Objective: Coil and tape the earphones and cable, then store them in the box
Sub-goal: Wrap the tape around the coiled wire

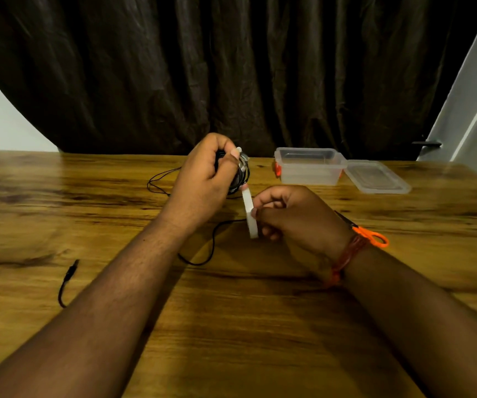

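A: Scanning near to far: a black cable [69,278] with its plug end is seen loose on the wooden table [260,326], near left. More black wire [211,248] trails under the forearms.

B: Grips?

A: Roll of white tape [251,216] is pinched on edge by the right hand [294,216]. The coiled earphones [241,173] are clenched in the left hand [203,179], raised off the table.

B: Key relation?

A: Coil is just up and left of the roll; a tape strip appears to be run from roll to coil. The right hand is judged nearer for wrapping.

B: Box?

A: Clear plastic box [309,168] is open at far right, lid [378,176] beside it. Orange-handled scissors [372,235] are partly hidden behind the right wrist.
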